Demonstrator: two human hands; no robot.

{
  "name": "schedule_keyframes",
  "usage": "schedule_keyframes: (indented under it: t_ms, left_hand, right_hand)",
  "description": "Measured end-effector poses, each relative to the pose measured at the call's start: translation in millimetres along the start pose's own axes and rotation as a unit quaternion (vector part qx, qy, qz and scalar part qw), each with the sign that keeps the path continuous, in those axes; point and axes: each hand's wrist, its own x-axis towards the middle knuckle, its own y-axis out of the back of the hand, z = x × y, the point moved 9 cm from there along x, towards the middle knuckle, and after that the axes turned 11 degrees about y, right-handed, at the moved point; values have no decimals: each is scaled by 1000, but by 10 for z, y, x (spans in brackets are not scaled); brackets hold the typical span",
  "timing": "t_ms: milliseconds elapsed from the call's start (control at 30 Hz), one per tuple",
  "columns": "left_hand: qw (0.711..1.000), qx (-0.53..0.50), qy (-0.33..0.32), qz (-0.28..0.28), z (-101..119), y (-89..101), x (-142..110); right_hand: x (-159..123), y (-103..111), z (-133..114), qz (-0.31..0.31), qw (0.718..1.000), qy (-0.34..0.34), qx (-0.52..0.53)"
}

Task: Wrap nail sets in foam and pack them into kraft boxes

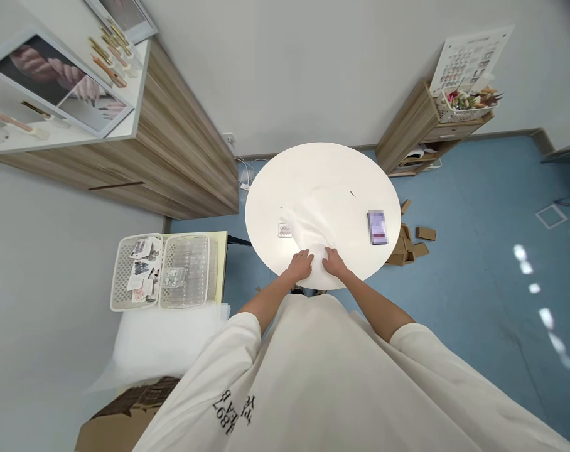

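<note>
A thin white sheet [313, 216], creased through its middle, lies on the round white table [270, 182]. My left hand [301, 265] is closed on the sheet's near edge, fingers curled over it. Close beside it, my right hand [333, 261] grips the same edge, its fingertips partly hidden. Just beyond my left hand lies a small clear pack [285, 230] with rows of little rounded pieces, beside or partly under the sheet; I cannot tell which. On the right of the table rests a blurred purple box or booklet [378, 227].
Left of the table stand white baskets [117, 276] with cards and clear packs, above a stack of white sheets [167, 339]. A wooden cabinet [186, 125] is at the back left, a small shelf [407, 119] at the back right. Cardboard pieces [402, 248] lie on the floor.
</note>
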Motion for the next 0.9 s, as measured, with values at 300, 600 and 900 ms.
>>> schedule_keyframes:
  t_ms: [300, 600, 900]
  left_hand:
    - [999, 11, -1, -36, -92, -125, 31]
    - [998, 4, -33, -51, -65, -127, 163]
    - [994, 0, -63, -92, -54, -78, 198]
  right_hand:
    - [4, -84, -66, -41, 993, 62, -95]
    - [-87, 18, 113, -12, 992, -1, -129]
    - [-111, -104, -35, -48, 991, 33, -118]
